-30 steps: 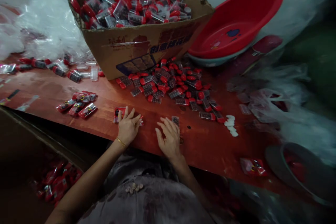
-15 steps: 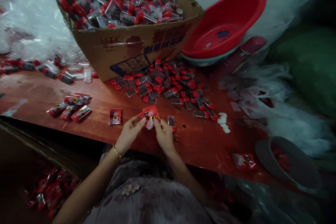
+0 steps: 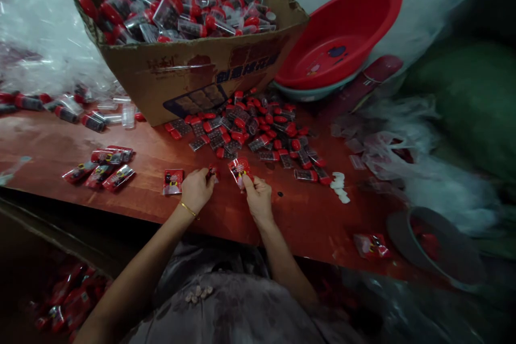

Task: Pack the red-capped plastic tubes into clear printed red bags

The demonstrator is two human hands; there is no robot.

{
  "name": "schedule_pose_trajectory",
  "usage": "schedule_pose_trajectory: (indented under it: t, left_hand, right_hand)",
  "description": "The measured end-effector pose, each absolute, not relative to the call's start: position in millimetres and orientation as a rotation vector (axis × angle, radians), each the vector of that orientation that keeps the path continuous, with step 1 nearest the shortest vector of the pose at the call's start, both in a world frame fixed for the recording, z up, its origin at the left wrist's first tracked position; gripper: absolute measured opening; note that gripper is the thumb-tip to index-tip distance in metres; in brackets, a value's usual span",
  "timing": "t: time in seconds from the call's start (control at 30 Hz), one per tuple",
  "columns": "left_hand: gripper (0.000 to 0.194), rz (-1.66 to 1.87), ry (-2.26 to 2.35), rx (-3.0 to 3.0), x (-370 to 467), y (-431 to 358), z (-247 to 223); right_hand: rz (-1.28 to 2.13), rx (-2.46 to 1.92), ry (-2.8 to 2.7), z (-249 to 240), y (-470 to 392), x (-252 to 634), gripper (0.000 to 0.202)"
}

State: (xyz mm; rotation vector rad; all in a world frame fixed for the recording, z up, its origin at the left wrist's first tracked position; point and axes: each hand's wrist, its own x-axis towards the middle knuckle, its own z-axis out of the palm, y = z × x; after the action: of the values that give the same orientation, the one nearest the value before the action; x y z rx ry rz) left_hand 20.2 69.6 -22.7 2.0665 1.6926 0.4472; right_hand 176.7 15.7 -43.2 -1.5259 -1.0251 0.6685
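Note:
My right hand [image 3: 258, 199], fingers closed, pinches a small red printed packet [image 3: 241, 172] above the red table [image 3: 153, 156]. To its left, my left hand [image 3: 197, 189] is closed on another small red packet [image 3: 213, 173], mostly covered by the fingers. The two packets are apart. Just left of my left hand a flat red packet [image 3: 173, 181] lies on the table. Farther left sits a group of several filled packets [image 3: 119, 177]. Beyond my hands spreads a pile of small clear tubes with red caps [image 3: 242, 123].
A cardboard box [image 3: 193, 64] full of red-capped tubes stands at the back. Beside it leans a red basin [image 3: 342, 32]. White pieces [image 3: 339, 188], a filled packet [image 3: 371, 246], a grey container [image 3: 435, 247] and plastic bags [image 3: 447, 183] lie to the right.
My hands have moved apart; my left hand went left with a red packet, while my right hand keeps one. The dark tube beside my right hand no longer shows on the table.

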Motion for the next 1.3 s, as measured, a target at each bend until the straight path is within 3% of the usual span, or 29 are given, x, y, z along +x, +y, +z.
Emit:
schedule_pose_trajectory:
  t: [0.17,0.37,0.53,0.77,0.9,0.97,1.07,1.2,1.3]
  left_hand:
    - [0.068,0.635,1.792,2.255,21,86,-14]
    - [0.034,0.919,1.341,1.743,16,65,-5]
    - [0.033,0.918,1.022,1.021,35,41,3]
    - [0.04,0.761,1.102,0.699,34,32,4]
    - [0.041,0.831,1.131,0.675,29,30,5]
    - [0.042,0.876,1.131,0.663,27,30,7]
    - [0.044,0.879,1.115,0.648,24,31,6]
    - [0.043,0.823,1.088,0.622,22,32,1]
    - [0.042,0.797,1.083,0.609,22,30,-3]
  right_hand:
    - [0.652,-1.521,-0.939,-50,15,171,0.043]
    - [0.814,-1.42,-0.938,-42,11,166,0.026]
    - [0.981,-1.304,-0.953,-31,1,154,0.025]
    - [1.064,-1.314,-0.955,-37,-13,141,0.027]
    - [0.895,-1.39,-1.237,-36,-18,152,0.025]
    - [0.643,-1.447,-1.483,-31,-20,177,0.023]
    - [0.246,-1.604,-1.835,-22,-18,232,0.038]
    - [0.23,-1.688,-2.292,-18,-9,283,0.062]
    - [0.296,-1.657,-2.473,-17,-6,287,0.056]
